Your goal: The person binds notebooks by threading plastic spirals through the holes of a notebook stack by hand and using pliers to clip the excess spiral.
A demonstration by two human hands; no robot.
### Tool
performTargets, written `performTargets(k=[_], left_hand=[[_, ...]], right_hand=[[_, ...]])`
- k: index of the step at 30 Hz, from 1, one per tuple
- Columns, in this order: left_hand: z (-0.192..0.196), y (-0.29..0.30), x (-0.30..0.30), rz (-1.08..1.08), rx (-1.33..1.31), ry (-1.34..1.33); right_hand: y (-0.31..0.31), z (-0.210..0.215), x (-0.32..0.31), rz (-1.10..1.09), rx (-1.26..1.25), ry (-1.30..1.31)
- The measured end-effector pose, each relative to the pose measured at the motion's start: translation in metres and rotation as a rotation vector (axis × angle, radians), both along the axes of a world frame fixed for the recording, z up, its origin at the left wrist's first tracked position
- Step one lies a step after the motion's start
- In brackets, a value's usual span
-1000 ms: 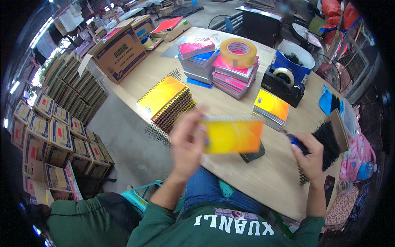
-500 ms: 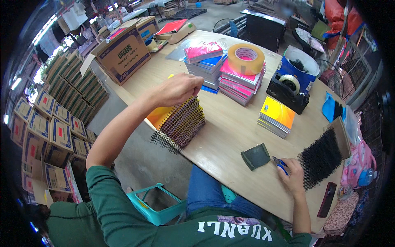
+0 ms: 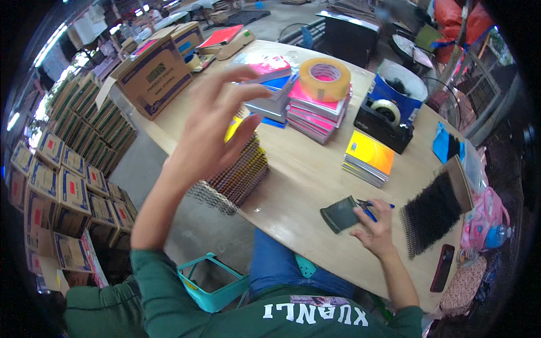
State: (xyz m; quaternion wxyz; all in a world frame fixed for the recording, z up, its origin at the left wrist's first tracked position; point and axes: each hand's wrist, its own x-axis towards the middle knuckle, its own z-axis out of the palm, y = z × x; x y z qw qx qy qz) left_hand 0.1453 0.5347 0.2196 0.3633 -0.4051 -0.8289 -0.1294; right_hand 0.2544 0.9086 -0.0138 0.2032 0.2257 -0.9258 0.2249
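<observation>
My left hand (image 3: pixel 211 127) is raised over the table's left edge, blurred, its fingers apart and nothing in them. Below and partly behind it stands a stack of coil-bound notebooks (image 3: pixel 245 174) with yellow covers, their dark spiral coils facing out. My right hand (image 3: pixel 376 232) is low over the table at right, thumb spread away from the fingers. Its fingertips are at the blue-handled pliers (image 3: pixel 369 214), partly covering them; no firm grip shows. The pliers lie against a dark green pad (image 3: pixel 339 214).
Beyond are a yellow notebook stack (image 3: pixel 367 158), pink notebooks (image 3: pixel 315 121) under a tape roll (image 3: pixel 324 79), and a black tape dispenser (image 3: pixel 383 127). Black coils (image 3: pixel 431 214) and a phone (image 3: pixel 442 268) lie at right. A carton (image 3: pixel 152 79) stands far left; a turquoise stool (image 3: pixel 211 287) is below.
My left hand has let go of the notebook stack's top, lifted and opened. My right hand has shifted left with the pliers to the green pad, and its fingers have loosened.
</observation>
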Motion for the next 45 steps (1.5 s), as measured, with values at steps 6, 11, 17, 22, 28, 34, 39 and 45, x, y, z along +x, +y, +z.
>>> performTargets(k=[6, 11, 17, 22, 28, 34, 39, 45], left_hand=[[-0.080, 0.127, 0.009, -0.320, 0.571, -0.673], [-0.188, 0.205, -0.134, 0.226, 0.292, -0.821], [-0.202, 0.211, -0.160, 0.246, 0.203, -0.962], [-0.168, 0.200, -0.100, 0.068, 0.554, -0.752], [-0.208, 0.130, 0.076, -0.240, 0.440, -0.699], [-0.256, 0.145, 0.119, -0.159, 0.518, -0.770], [-0.256, 0.171, 0.118, -0.109, 0.603, -0.726], [-0.264, 0.174, 0.107, -0.100, 0.600, -0.699]], right_hand=[[-0.010, -0.039, -0.058, 0.210, -0.072, -0.031], [-0.013, 0.012, -0.032, 0.167, -0.010, 0.069], [0.069, -0.008, 0.018, -0.584, -0.092, 0.004], [0.087, -0.017, 0.019, -0.744, 0.152, -0.053], [0.090, -0.021, 0.031, -0.679, 0.160, -0.032], [0.085, -0.008, 0.034, -0.595, 0.155, 0.058], [0.084, 0.012, 0.041, -0.413, -0.006, -0.016], [0.062, 0.037, 0.051, -0.030, -0.308, -0.314]])
